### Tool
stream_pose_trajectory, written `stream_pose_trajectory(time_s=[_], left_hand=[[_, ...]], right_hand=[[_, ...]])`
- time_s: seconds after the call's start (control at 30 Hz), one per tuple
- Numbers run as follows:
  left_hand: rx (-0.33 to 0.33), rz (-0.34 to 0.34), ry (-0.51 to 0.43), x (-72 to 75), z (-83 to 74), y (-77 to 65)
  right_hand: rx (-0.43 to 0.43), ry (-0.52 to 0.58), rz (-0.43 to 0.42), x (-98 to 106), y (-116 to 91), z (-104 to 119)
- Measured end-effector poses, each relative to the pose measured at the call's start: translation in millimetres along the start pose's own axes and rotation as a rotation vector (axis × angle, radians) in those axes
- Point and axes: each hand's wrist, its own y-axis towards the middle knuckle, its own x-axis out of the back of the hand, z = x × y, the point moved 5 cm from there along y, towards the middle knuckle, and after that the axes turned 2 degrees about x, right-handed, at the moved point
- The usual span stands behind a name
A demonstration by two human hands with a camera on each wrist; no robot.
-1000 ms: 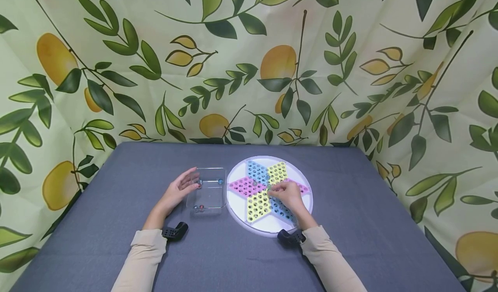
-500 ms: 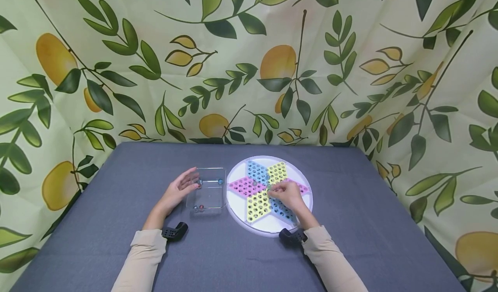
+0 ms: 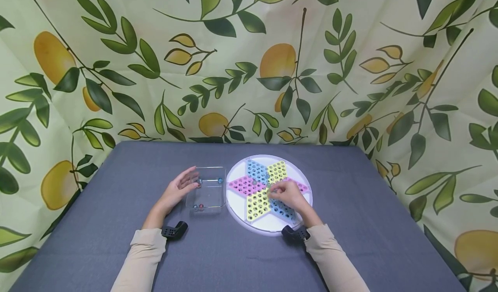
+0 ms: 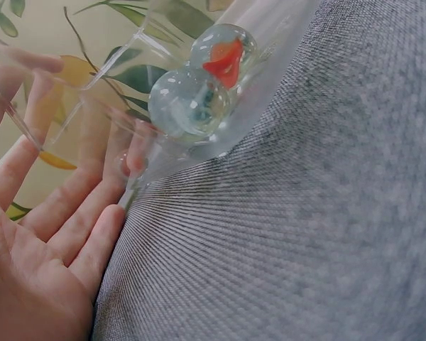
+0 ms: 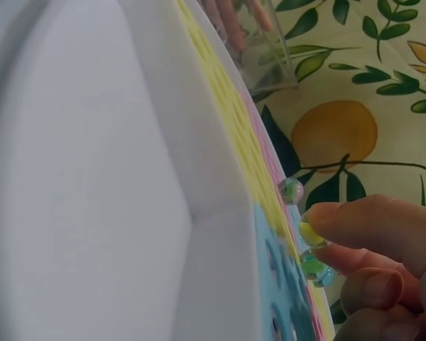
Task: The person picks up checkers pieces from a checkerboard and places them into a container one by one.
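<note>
In the head view, my left hand (image 3: 177,192) rests against the left wall of a clear plastic box (image 3: 225,188). The left wrist view has its fingers (image 4: 64,213) fairly straight along the outside, beside two glass marbles (image 4: 188,105), one with an orange swirl. Over the middle of a round white Chinese checkers board (image 3: 237,214), my right hand (image 3: 288,194) pinches a yellow marble (image 5: 311,236) between thumb and forefinger, as the right wrist view shows. Close to it on the board are a green marble (image 5: 312,264) and a pinkish clear marble (image 5: 291,190).
Box and board stand side by side on a grey cloth-covered table (image 3: 342,253). Several marbles lie in the box, including a red one (image 3: 201,206) near its front and a blue one (image 3: 220,181) toward the back. A leaf-and-fruit patterned curtain (image 3: 241,97) hangs behind.
My right wrist and forearm have shifted slightly to the right while the fingertips stay over the board's middle. The left hand keeps its place at the box.
</note>
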Motion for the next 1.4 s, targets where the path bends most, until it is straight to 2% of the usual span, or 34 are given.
stream_pose_trajectory(time_s=[0.27,0.5,1.1,1.4], left_hand=[[0.0,-0.003,-0.003,0.8,-1.6,-1.4],[-0.011,-0.001,-0.005,0.8,-0.6,-2.1],[0.004,-0.005,-0.002,-0.4,-1.4,-0.7],[-0.001,-0.004,0.0,0.0,-1.0,-1.4]], right_hand=[[0.011,0.01,0.02,0,0,8],[0.058,0.018,0.038,-7,1,16],[0.028,0.066,0.082,-24,3,38],[0.098,0.066,0.088,-33,6,53]])
